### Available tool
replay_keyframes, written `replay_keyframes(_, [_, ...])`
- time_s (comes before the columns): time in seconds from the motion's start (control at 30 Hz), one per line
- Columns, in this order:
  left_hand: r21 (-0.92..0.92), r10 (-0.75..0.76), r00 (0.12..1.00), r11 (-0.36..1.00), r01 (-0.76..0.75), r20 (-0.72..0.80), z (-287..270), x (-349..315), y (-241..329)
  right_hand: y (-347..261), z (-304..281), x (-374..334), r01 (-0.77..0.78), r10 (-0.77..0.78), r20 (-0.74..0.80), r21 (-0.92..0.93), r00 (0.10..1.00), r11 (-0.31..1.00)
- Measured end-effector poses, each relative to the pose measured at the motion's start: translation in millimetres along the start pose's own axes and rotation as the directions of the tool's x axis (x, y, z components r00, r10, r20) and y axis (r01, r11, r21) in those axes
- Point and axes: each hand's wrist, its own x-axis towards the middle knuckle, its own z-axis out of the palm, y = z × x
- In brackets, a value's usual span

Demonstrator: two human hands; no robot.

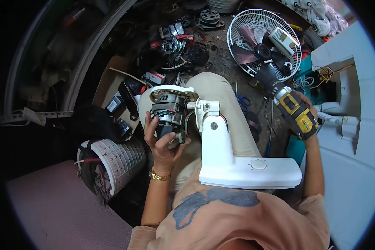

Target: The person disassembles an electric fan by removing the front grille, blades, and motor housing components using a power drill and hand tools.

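Across my lap lies a white fan stand (218, 143) with a round dial on its base. A bare fan motor (169, 109) with coloured wires is joined to its neck, and a white ring-shaped plate (173, 89) sits at the motor's far side. My left hand (166, 146) wraps its fingers round the motor's near end. Out to the right, my right hand (307, 106) grips a yellow and black cordless drill (296, 112), its chuck pointing away toward the upper left. Part of the right hand is hidden behind the drill.
A white fan cage (293, 54) with dark blades lies at the far right. Blue-handled scissors (243, 101) rest on the floor beyond my knee. Motor parts and wires clutter the far floor. On the left stand a white basket (123, 160) with cloth and a cardboard box (105, 89).
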Motion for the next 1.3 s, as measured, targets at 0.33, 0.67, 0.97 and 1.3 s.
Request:
replay_keyframes(0.33, [-0.014,-0.009,0.995,1.000,0.010,0.098,-15.1,14.7,-2.6,-125.8,59.6,24.4,0.644,-0.536,0.591,0.035,0.603,0.764])
replay_keyframes(0.67, [-0.043,0.029,0.987,0.999,-0.022,0.158,-28.7,13.6,-18.0,-127.1,79.7,21.3,0.645,-0.556,0.624,0.107,0.549,0.756])
replay_keyframes(0.97, [-0.036,0.062,0.981,0.998,-0.056,0.182,-33.1,10.6,-18.1,-122.6,85.9,17.1,0.643,-0.595,0.568,0.144,0.569,0.752])
replay_keyframes(1.3, [-0.037,0.081,0.984,0.996,-0.076,0.159,-32.0,8.1,-14.5,-115.9,89.5,9.1,0.619,-0.583,0.576,0.161,0.573,0.768])
